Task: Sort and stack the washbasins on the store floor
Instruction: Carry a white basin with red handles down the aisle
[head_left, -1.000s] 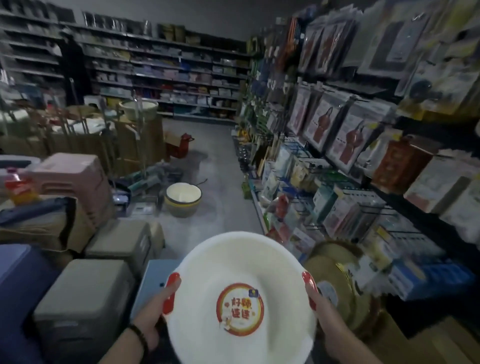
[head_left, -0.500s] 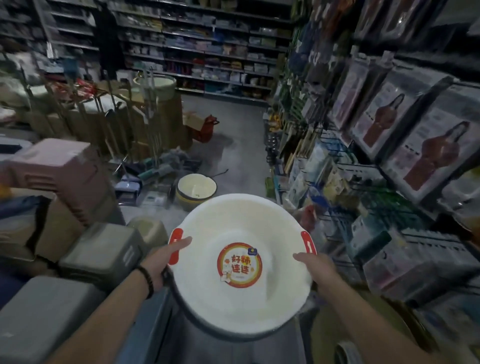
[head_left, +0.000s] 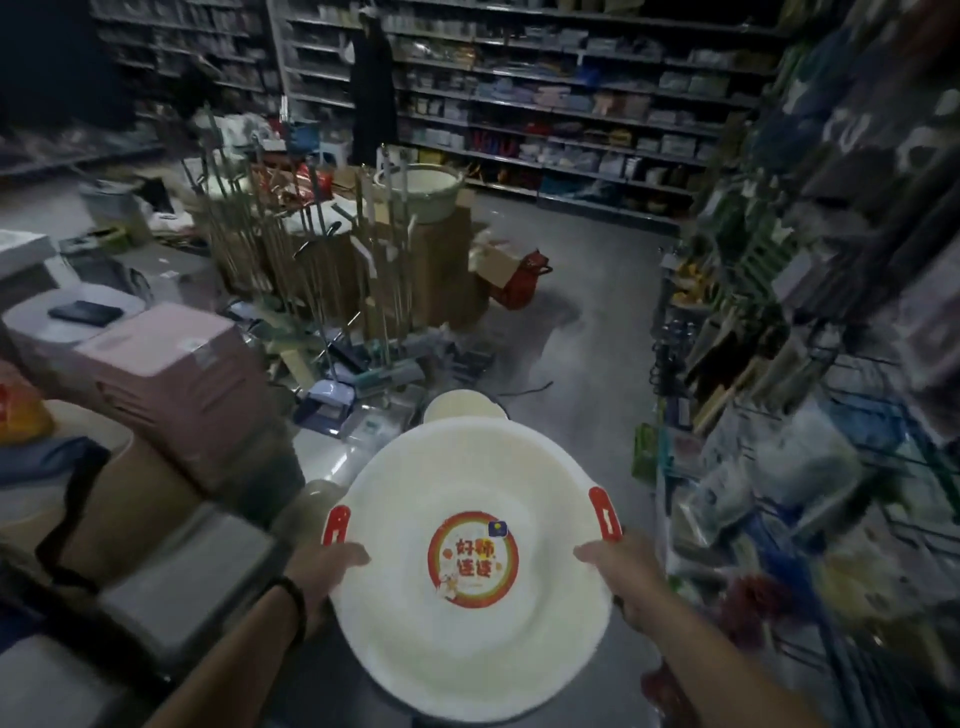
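I hold a white washbasin (head_left: 467, 639) with red handles and a round red sticker in its middle, in front of me at waist height. My left hand (head_left: 324, 566) grips its left rim just below the left red handle. My right hand (head_left: 618, 571) grips the right rim below the right handle. Just beyond its far rim, a cream washbasin (head_left: 462, 405) stands on the floor, mostly hidden. Another pale washbasin (head_left: 423, 192) sits on top of cardboard boxes farther back.
Pink stacked stools (head_left: 176, 374) and grey boxes (head_left: 202, 571) crowd the left. A rack of packaged goods (head_left: 810, 415) lines the right. Mop and broom handles (head_left: 332, 249) stand ahead by cardboard boxes. A red bag (head_left: 524, 283) lies on the grey floor aisle.
The basin has been carried forward along the aisle, towards the cream basin on the floor. Both hands have slid down from the red handles to the rim below them.
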